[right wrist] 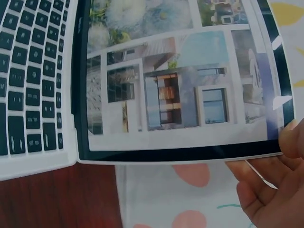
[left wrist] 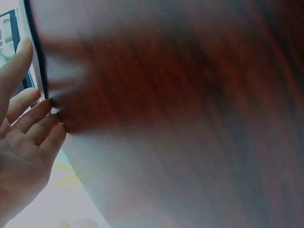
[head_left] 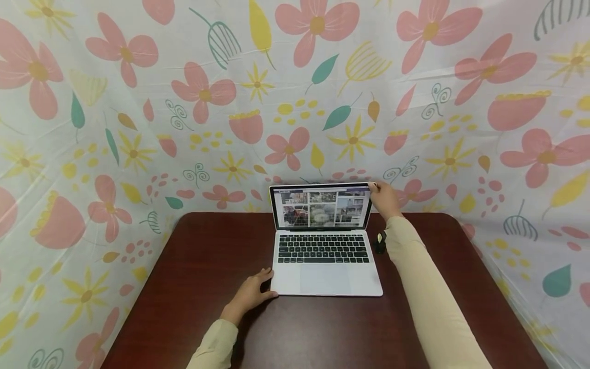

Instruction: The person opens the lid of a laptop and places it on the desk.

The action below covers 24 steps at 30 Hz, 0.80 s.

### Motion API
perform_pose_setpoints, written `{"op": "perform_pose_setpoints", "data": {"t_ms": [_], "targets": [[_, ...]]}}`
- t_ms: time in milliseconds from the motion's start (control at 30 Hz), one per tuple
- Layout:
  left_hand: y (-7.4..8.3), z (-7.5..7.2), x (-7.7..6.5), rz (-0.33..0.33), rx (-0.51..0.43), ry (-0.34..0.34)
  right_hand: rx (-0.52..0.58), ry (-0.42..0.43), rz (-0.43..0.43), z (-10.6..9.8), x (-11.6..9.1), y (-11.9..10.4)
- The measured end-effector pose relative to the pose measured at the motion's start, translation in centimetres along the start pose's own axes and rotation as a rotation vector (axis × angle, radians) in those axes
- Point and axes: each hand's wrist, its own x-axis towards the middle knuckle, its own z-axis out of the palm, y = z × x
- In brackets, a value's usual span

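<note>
An open silver laptop [head_left: 324,277] with a black keyboard and a lit screen [head_left: 322,209] full of photos stands on the dark table. At the screen's upper right corner, my right hand [head_left: 386,199] pinches the lid edge. The right wrist view shows the thumb of that hand [right wrist: 278,175] on the screen's front and its fingers behind. Beside the base's front left corner rests my left hand [head_left: 251,291], its thumb touching the corner. In the left wrist view, that hand [left wrist: 28,137] has loosely bent fingers against the laptop's side.
A small black object [head_left: 380,243] with a light spot lies right of the laptop, close to my right sleeve. The reddish-brown table [head_left: 207,251] has rounded far corners. White flowered cloth [head_left: 295,113] hangs behind and on both sides.
</note>
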Motion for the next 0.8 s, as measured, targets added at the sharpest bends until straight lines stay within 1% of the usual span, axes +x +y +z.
{"op": "perform_pose_setpoints", "data": {"t_ms": [67,167,333,500,600,733,800], "targets": [[0.0,-0.1,0.0,-0.001,-0.003,-0.001,0.001,0.038,0.009,0.4,0.3,-0.1],[0.0,-0.2,-0.1,0.007,-0.007,0.002,0.009,0.074,0.038,0.9,0.6,-0.3],[0.0,-0.2,-0.2,0.012,-0.002,-0.003,0.031,0.100,0.087,1.4,1.1,-0.5],[0.0,-0.1,-0.2,0.010,-0.012,-0.010,0.029,0.105,0.126,1.7,1.4,-0.8],[0.0,-0.1,0.0,0.014,-0.018,0.001,0.009,0.121,0.122,1.7,1.6,-0.9],[-0.1,-0.2,0.0,0.016,-0.013,0.005,0.010,0.147,0.108,1.7,1.8,-1.0],[-0.1,-0.2,0.0,0.011,-0.013,0.002,0.033,0.135,0.106,1.8,1.7,-1.0]]}}
